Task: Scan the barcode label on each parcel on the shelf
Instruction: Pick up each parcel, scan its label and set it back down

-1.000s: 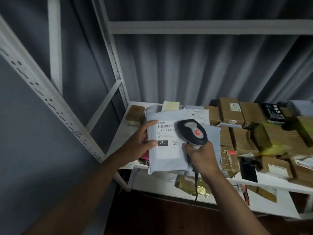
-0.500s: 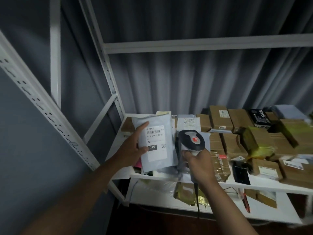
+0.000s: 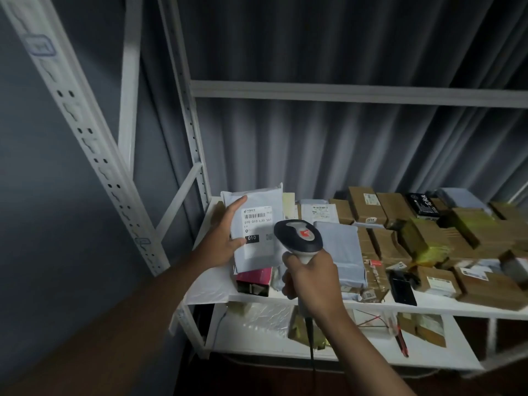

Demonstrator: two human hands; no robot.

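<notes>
While the grey plastic mailer bag with the white barcode label (image 3: pixel 257 228) is swinging away from the handheld scanner, it is now standing nearly upright at the left end of the white metal shelf (image 3: pixel 428 302), where a second ago it was lying flatter and squarely under the scanner's nose. The left hand (image 3: pixel 225 238) is gripping the mailer by its left edge, thumb across the front beside the label and fingers hidden behind, and is carrying it up and to the left of the scanner. The grey-and-black handheld barcode scanner with the red button (image 3: pixel 298 237) is sitting just right of the mailer, overlapping its lower right corner in the view; the right hand (image 3: pixel 310 277) is wrapping closed around its pale handle, with the black cable (image 3: pixel 311 347) hanging below.

Judging from that shift, this parcel's label has probably been read and the mailer is being set aside, though no beep or light is showing to confirm it.

Right of the scanner, a second grey mailer (image 3: pixel 340 252) is lying flat on the shelf, now uncovered and likely next. Below the held mailer a pink-and-black box (image 3: pixel 254 281) is resting at the shelf's front edge. Farther right of the scanner, many brown cardboard parcels (image 3: pixel 380 212) are waiting, so most of the job seems to be remaining.
</notes>
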